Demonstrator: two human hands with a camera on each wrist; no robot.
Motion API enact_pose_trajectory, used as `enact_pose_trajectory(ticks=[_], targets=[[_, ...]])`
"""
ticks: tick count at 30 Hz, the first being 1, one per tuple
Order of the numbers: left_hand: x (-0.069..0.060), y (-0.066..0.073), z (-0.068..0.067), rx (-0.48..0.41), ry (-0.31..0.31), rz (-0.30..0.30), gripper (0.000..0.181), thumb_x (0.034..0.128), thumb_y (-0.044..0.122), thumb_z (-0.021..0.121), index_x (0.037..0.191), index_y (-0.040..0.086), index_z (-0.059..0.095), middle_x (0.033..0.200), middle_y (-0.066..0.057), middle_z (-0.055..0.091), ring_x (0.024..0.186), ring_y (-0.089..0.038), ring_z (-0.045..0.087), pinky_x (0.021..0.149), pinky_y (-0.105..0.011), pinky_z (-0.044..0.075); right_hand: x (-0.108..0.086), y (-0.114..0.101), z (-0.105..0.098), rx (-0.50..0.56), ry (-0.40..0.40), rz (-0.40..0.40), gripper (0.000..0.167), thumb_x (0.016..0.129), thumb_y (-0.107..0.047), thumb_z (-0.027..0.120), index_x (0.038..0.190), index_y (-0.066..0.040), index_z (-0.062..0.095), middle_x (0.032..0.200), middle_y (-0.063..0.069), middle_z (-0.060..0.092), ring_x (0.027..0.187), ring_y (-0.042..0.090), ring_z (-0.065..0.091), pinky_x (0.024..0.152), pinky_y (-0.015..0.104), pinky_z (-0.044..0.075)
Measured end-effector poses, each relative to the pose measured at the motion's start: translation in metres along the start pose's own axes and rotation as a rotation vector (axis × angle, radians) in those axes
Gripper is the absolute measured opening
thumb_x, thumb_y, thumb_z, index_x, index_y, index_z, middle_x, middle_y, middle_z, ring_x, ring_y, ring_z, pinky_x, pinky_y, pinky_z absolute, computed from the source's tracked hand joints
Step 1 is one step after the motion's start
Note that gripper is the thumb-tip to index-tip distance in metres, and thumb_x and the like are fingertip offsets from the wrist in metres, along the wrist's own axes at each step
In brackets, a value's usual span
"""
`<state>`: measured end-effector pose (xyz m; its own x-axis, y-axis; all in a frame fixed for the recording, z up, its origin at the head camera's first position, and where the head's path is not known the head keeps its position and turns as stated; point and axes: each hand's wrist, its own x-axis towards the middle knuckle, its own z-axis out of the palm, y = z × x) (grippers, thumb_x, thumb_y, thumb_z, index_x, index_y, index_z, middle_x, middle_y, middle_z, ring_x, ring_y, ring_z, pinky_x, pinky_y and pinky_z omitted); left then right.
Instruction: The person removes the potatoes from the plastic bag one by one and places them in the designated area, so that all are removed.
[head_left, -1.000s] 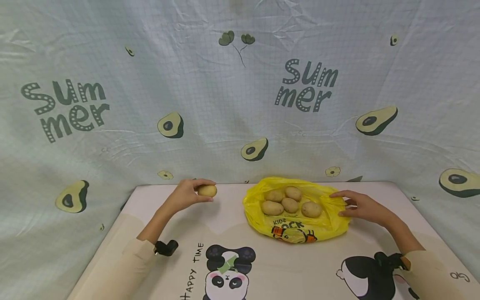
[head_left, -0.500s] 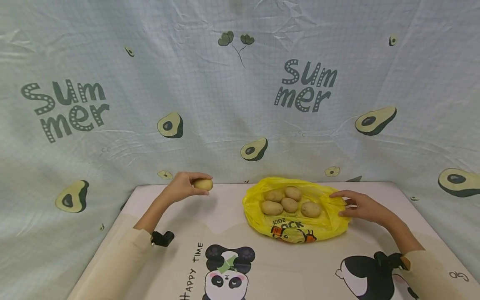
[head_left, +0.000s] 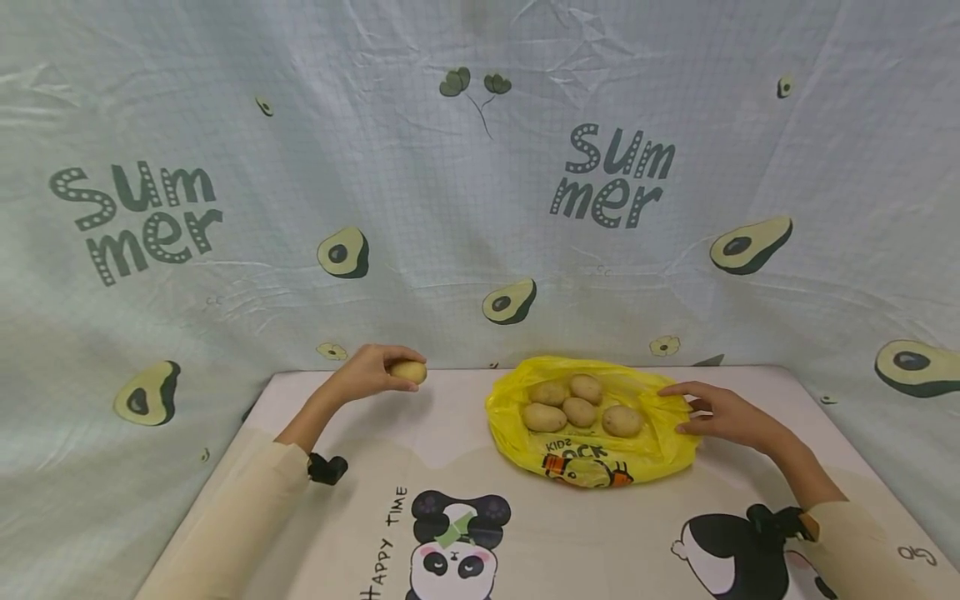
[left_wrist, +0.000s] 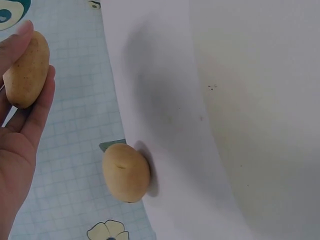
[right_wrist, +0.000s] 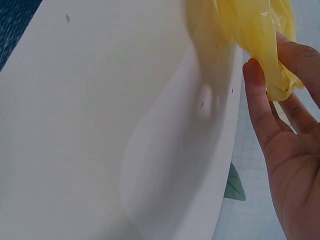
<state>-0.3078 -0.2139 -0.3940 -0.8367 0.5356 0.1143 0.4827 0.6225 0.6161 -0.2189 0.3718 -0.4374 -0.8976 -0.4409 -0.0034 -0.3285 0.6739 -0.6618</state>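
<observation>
At the back left of the table, my left hand (head_left: pixel 365 374) pinches a potato (head_left: pixel 408 372) between thumb and fingers, above the surface. A second potato (left_wrist: pixel 126 173) lies on the table near its far edge in the left wrist view; the left hand hides it from the head view. Right of centre sits a yellow plastic bag (head_left: pixel 517 450), spread wide with several potatoes (head_left: pixel 622 420) inside. My right hand (head_left: pixel 729 418) holds the bag's right edge. The right wrist view has the crumpled plastic (right_wrist: pixel 272 65) between thumb and fingers.
The table (head_left: pixel 442 450) has a light cover with a printed panda (head_left: pixel 453 560) and a black-and-white figure (head_left: pixel 723 550). A pale curtain (head_left: pixel 420 200) with avocado prints hangs along the back edge and left side.
My left hand has moved slightly left and up with its potato, then stayed nearly still over the last half second. The right hand and bag have kept their place.
</observation>
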Motion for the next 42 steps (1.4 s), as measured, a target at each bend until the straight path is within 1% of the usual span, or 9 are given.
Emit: enact_pose_trajectory(ticks=[5,10,12,17,24,30,36,42], targets=[[0.002,-0.004,0.003,0.002,-0.023,-0.004,0.042,0.0843,0.019,0.085,0.124,0.01,0.072,0.116,-0.006,0.072,0.094,-0.019,0.061,0.081,-0.034,0.051,0.0,-0.001,0.001,0.002,-0.003,0.001,0.056,0.093,-0.023,0.075,0.14,-0.003,0.055,0.145,0.031,0.048,0.118,0.052,0.058,0.092,0.054,0.054],[0.003,-0.008,0.005,-0.01,-0.053,0.016,0.041,0.0847,0.021,0.084,0.123,0.011,0.072,0.118,-0.006,0.072,0.094,-0.018,0.061,0.082,-0.034,0.051,0.0,0.002,0.002,0.015,-0.003,0.004,0.056,0.093,-0.023,0.076,0.14,-0.003,0.055,0.146,0.031,0.047,0.119,0.053,0.057,0.092,0.053,0.055],[0.003,-0.01,0.006,-0.022,-0.061,0.018,0.041,0.0847,0.018,0.084,0.123,0.011,0.072,0.119,-0.007,0.072,0.095,-0.019,0.061,0.083,-0.034,0.051,0.0,0.003,0.002,0.025,-0.004,0.002,0.056,0.092,-0.022,0.076,0.141,-0.003,0.055,0.146,0.031,0.047,0.119,0.053,0.057,0.092,0.052,0.055],[0.004,-0.014,0.009,-0.033,-0.07,0.009,0.04,0.0855,0.014,0.083,0.123,0.01,0.072,0.121,-0.007,0.071,0.098,-0.02,0.06,0.085,-0.035,0.05,0.0,0.003,0.003,0.032,-0.007,0.005,0.056,0.093,-0.022,0.076,0.141,-0.003,0.054,0.147,0.031,0.046,0.12,0.054,0.056,0.093,0.052,0.055],[0.006,-0.02,0.012,-0.037,-0.088,0.013,0.042,0.0863,0.014,0.082,0.126,0.006,0.07,0.123,-0.008,0.07,0.101,-0.021,0.061,0.088,-0.038,0.05,0.0,0.001,0.003,0.031,-0.004,0.028,0.056,0.093,-0.022,0.075,0.141,-0.003,0.054,0.147,0.031,0.046,0.12,0.055,0.056,0.092,0.052,0.055],[0.007,-0.021,0.013,-0.035,-0.1,-0.001,0.043,0.0863,0.011,0.082,0.127,0.004,0.07,0.124,-0.009,0.07,0.104,-0.022,0.061,0.089,-0.039,0.05,-0.001,-0.001,0.003,0.038,-0.002,0.041,0.057,0.092,-0.022,0.076,0.141,-0.002,0.054,0.147,0.031,0.046,0.121,0.055,0.055,0.093,0.053,0.054],[0.008,-0.022,0.012,-0.003,-0.102,0.026,0.042,0.086,0.011,0.082,0.125,0.002,0.07,0.123,-0.011,0.07,0.103,-0.023,0.061,0.087,-0.037,0.05,-0.001,0.0,0.004,0.037,-0.001,0.044,0.057,0.092,-0.022,0.076,0.141,-0.003,0.054,0.146,0.031,0.047,0.119,0.052,0.057,0.093,0.052,0.055],[0.011,-0.027,0.009,0.036,-0.113,0.061,0.042,0.0842,0.01,0.083,0.123,0.001,0.071,0.124,-0.012,0.07,0.108,-0.027,0.063,0.091,-0.041,0.05,-0.001,0.002,0.004,0.03,-0.003,0.049,0.056,0.092,-0.022,0.076,0.141,-0.004,0.055,0.146,0.031,0.047,0.12,0.053,0.057,0.094,0.054,0.054]])
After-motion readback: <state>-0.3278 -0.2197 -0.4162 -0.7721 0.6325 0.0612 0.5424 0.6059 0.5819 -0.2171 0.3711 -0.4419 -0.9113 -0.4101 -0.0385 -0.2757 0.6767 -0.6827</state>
